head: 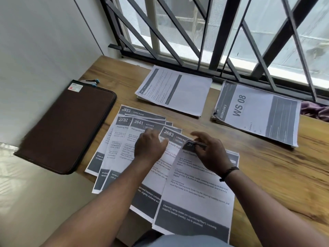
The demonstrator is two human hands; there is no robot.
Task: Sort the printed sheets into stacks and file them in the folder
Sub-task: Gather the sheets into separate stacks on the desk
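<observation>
Several printed sheets (124,139) lie fanned out on the wooden table (267,175) in front of me, headed 2933, 2732, 2641 and 2683. My left hand (149,148) rests on the fan, fingers spread over the 2641 and 2683 sheets. My right hand (208,150) pinches the curled top corner of the nearest sheets (195,193), lifting it off the pile. Two sorted stacks lie further back: one of text pages (178,90) and one topped by a "WS 08" sheet (258,111). A dark brown zip folder (69,125) lies closed at the left.
A barred window (213,32) runs along the table's far edge. White wall stands at the left. A purple cloth (316,111) lies at the far right. The nearest sheets overhang the table's front edge.
</observation>
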